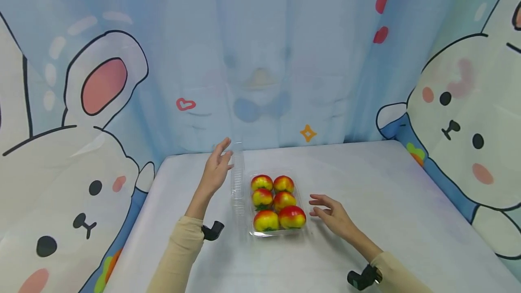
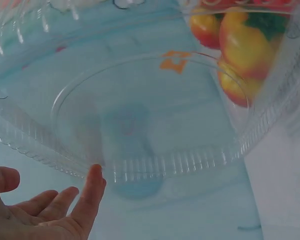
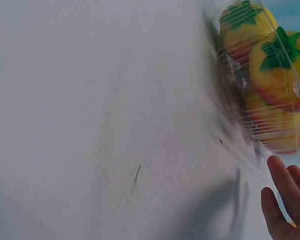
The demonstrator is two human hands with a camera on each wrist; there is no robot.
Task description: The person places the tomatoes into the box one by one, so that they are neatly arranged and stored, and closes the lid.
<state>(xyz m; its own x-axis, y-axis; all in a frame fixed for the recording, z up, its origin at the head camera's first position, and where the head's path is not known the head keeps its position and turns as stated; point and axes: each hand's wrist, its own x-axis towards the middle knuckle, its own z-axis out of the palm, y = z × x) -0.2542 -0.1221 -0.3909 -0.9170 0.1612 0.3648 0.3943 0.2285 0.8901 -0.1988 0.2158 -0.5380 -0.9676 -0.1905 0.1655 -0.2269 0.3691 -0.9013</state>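
Note:
A clear plastic clamshell box [image 1: 272, 234] stands on the table, holding several yellow-and-red fruits [image 1: 292, 217] with green leafy tops. Its transparent lid [image 1: 238, 184] is raised along the left side. My left hand [image 1: 215, 172] is at the lid, fingers loosely extended; in the left wrist view one fingertip [image 2: 94, 175] is right at the lid's ribbed edge [image 2: 175, 165]. Just right of the box is my right hand [image 1: 333, 217], its fingers relaxed and pointing toward the box wall, with nothing held. The right wrist view has its fingertips [image 3: 276, 162] close below the box corner [image 3: 270, 145].
A white cloth [image 1: 366, 180] covers the table. Behind and on both sides hangs a blue curtain [image 1: 260, 35] printed with rabbits. Small green bits [image 3: 136, 177] lie on the cloth near the box. A black wrist camera [image 1: 212, 230] is on the left wrist.

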